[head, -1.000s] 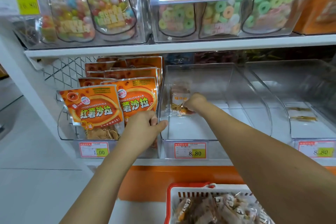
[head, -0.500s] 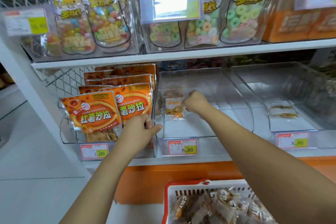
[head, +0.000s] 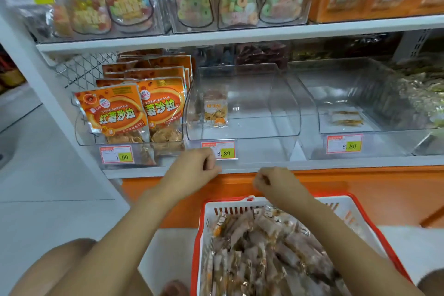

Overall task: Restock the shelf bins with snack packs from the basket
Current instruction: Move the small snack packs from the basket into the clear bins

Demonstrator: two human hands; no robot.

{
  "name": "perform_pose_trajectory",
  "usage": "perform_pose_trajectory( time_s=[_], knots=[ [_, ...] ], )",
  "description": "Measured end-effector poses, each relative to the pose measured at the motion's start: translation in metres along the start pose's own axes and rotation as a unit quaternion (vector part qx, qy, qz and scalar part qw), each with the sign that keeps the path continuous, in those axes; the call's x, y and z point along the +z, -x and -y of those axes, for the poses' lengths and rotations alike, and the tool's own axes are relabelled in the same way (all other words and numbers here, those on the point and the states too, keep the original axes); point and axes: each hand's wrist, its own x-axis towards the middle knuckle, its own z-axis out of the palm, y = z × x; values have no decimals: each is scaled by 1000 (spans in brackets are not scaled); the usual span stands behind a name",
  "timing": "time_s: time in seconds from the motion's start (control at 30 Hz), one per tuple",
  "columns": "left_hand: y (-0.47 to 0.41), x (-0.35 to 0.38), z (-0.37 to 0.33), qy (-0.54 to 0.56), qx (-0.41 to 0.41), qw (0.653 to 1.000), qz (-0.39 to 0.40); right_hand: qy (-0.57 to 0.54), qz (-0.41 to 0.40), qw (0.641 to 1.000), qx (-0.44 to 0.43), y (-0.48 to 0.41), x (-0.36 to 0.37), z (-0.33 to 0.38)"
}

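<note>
A white basket with a red rim (head: 347,200) sits low in front of me, filled with several brownish snack packs (head: 259,255). One small orange-labelled snack pack (head: 215,110) stands upright near the left wall of the middle clear bin (head: 283,103). My left hand (head: 194,168) hovers at the shelf's front edge just below that bin's price tag, fingers curled, holding nothing. My right hand (head: 271,180) is above the basket's far rim, also curled with nothing in it.
The left bin holds several orange sweet-potato bags (head: 115,113). The right clear bin (head: 360,94) has a few flat packs (head: 346,119) on its floor. Candy pouches fill the upper shelf (head: 216,38). An orange base panel (head: 336,194) runs under the lower shelf.
My right hand has let go of the small pack and pulled out of the middle bin toward the basket. My left hand has left the bin's edge and dropped to the shelf front.
</note>
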Motion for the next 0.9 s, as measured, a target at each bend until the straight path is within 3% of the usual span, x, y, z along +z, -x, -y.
perform_pose_trajectory(
  time_s=[0.17, 0.33, 0.43, 0.6, 0.77, 0.9],
  knots=[
    [15, 68, 14, -89, -42, 983, 152, 32, 135, 985, 98, 16, 69, -59],
    [26, 118, 39, -165, -134, 947, 241, -43, 97, 985, 135, 32, 91, -80],
    [30, 139, 47, -178, -159, 941, 240, -45, 91, 985, 141, 38, 90, -78],
    [29, 153, 46, -171, -197, 953, 155, -40, 99, 982, 154, 41, 88, -80],
    [23, 129, 27, -236, -212, 934, 163, -58, 106, 977, 175, 38, 81, -78],
    [13, 91, 9, -219, -187, 947, 143, -121, 48, 978, 163, 35, 67, -65]
  ],
)
